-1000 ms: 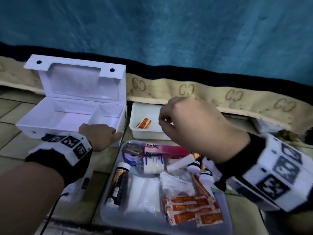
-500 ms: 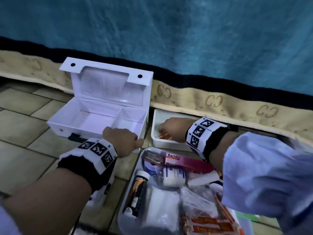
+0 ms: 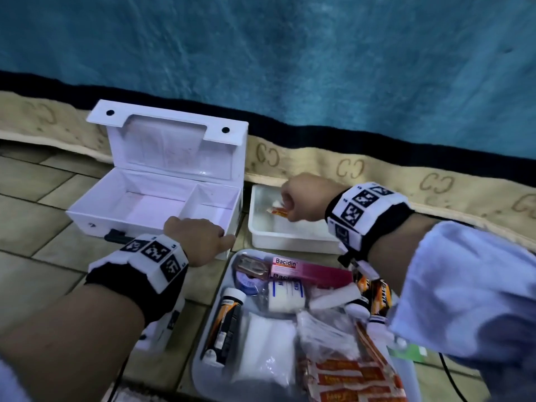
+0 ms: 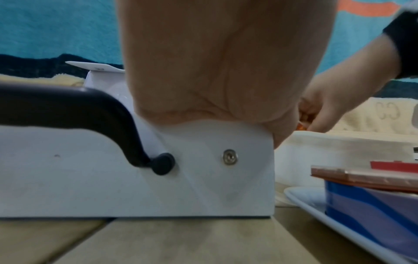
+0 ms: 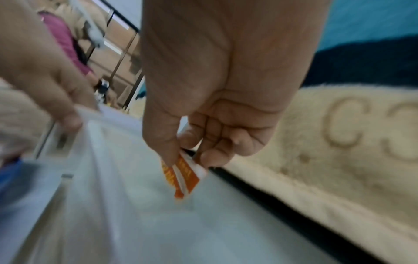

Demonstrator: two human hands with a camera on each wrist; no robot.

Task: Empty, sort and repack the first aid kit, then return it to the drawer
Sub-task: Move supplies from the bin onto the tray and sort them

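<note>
The white first aid box (image 3: 156, 204) stands open on the tiled floor with both compartments bare. My left hand (image 3: 200, 236) grips the rim at its front right corner; in the left wrist view the palm (image 4: 214, 71) sits on the box wall (image 4: 203, 187) beside the black handle (image 4: 90, 110). My right hand (image 3: 301, 198) is inside the small white tub (image 3: 290, 236), to the right of the box. Thumb and fingers (image 5: 190, 159) pinch orange-and-white plaster packets (image 5: 185, 178), which hang just above the tub floor (image 5: 135, 214).
A clear tray (image 3: 208, 358) in front of the tub holds a pink Bacidin carton (image 3: 307, 268), bottles, gauze, a bandage roll and several orange plaster strips (image 3: 348, 378). A teal blanket with a beige border (image 3: 348, 169) runs behind everything. A cable lies at right.
My right hand dropped from above the tray into the tub and took hold of the plaster packets. My left hand stayed on the box rim. The head view shifted.
</note>
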